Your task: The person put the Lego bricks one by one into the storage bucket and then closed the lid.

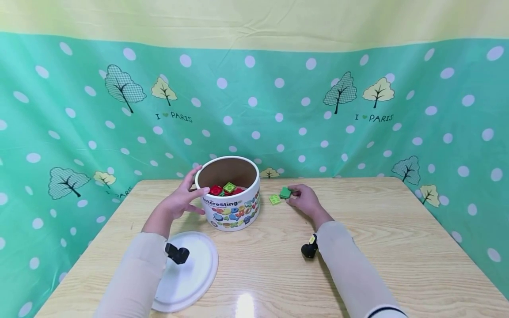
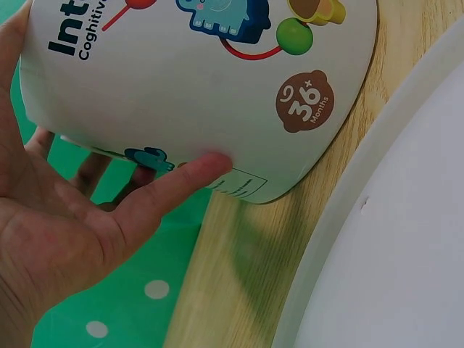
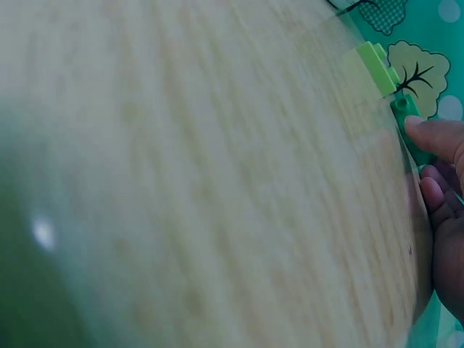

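A round white bucket (image 1: pixel 230 212) with printed letters stands toward the back of the table, several red and green toy building bricks (image 1: pixel 229 187) inside it. My left hand (image 1: pixel 180 201) rests against its left side, fingers spread and fairly straight; the left wrist view shows one fingertip on the printed wall (image 2: pixel 167 109). To the right of the bucket, my right hand (image 1: pixel 305 201) pinches a dark green building brick (image 1: pixel 285 193) between thumb and fingers, low over the tabletop. Close beside that brick lies a lime green brick (image 1: pixel 275 199), studs up.
A round white lid (image 1: pixel 199 265) lies at the front left, partly under the left forearm. The wooden table (image 1: pixel 377 221) meets a green dotted curtain (image 1: pixel 254 119) along its back and sides. Both wrists carry black cameras (image 1: pixel 309 249).
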The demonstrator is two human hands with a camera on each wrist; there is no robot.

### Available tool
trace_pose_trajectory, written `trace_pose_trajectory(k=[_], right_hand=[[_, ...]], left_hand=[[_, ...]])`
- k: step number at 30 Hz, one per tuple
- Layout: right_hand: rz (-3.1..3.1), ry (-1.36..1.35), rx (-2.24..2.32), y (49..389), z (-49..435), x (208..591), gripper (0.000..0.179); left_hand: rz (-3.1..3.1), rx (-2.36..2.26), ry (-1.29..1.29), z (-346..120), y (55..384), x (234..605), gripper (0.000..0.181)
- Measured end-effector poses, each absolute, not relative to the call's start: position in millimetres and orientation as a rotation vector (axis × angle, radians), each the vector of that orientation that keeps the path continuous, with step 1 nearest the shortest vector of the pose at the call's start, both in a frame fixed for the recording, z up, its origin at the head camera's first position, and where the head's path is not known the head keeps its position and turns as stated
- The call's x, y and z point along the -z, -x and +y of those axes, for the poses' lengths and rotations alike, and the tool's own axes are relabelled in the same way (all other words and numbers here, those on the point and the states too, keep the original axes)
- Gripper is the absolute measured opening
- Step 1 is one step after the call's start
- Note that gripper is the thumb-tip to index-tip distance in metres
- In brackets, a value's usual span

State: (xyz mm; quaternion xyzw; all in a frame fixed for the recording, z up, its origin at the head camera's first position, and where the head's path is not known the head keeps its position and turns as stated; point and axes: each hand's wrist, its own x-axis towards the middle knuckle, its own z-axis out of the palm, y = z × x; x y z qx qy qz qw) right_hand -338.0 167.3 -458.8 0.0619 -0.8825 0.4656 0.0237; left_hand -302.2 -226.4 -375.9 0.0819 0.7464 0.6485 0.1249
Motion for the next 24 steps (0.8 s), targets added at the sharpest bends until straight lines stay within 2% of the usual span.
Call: trace_pose_trajectory(k=[14, 24], right_hand=[[-2.746, -0.17, -1.321, 342.6, 157.6, 463.6, 0.05], [-2.732, -0.188, -1.42, 337.3, 164.7, 461.6, 0.048]], left_hand=[[2.182, -1.884, -0.242, -226.4, 300.6, 375.3, 0.093], [2.179, -1.89, -0.236, -225.9, 299.7, 374.9, 0.093]])
